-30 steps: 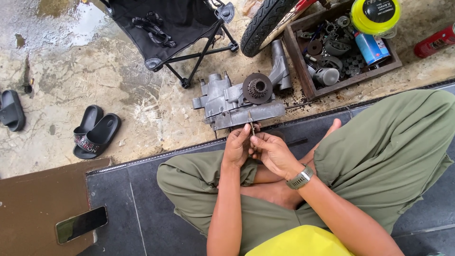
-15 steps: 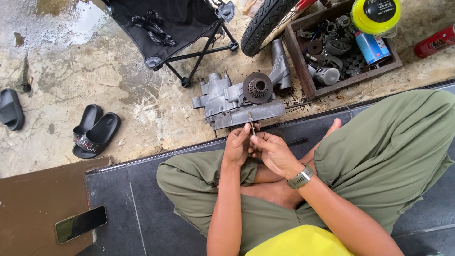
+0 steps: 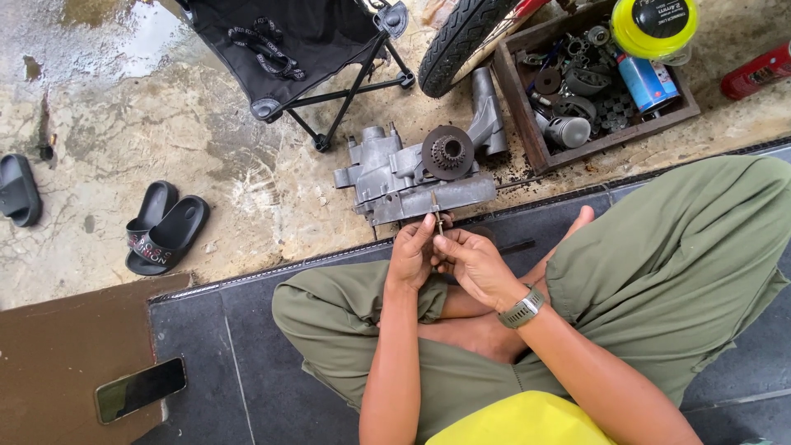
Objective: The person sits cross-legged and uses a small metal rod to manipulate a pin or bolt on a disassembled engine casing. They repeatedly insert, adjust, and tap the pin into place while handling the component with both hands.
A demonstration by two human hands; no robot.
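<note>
The person sits cross-legged on a dark mat (image 3: 247, 346), both forearms reaching forward from the lower edge of the view and meeting in front of the knees. The left hand (image 3: 410, 254) is curled, knuckles up, its fingertips pinched on a thin metal pin (image 3: 436, 213). The right hand (image 3: 476, 265), with a grey watch (image 3: 522, 308) on its wrist, comes in from the right with the wrist bent inward and its fingers closed around the lower part of the same pin, touching the left hand's fingers. The pin stands with its long axis running away from the person, its free end pointing toward the grey engine casing (image 3: 412, 177) and its near end hidden between the fingers; whether that tip touches the casing or only overlaps it cannot be told. The casing lies on the wet concrete floor (image 3: 165, 124) just beyond the mat's edge, with a dark toothed gear (image 3: 447, 152) on top of it. Behind it to the right sits a wooden box (image 3: 535, 132) of metal parts, holding a blue spray can (image 3: 646, 81) and a yellow spool (image 3: 653, 25). A tyre (image 3: 461, 37) and a black folding stool (image 3: 305, 49) stand farther back. A pair of black sandals (image 3: 161, 227) lies on the concrete to the left, and a phone (image 3: 140, 389) rests on a brown board (image 3: 58, 346) at lower left.
</note>
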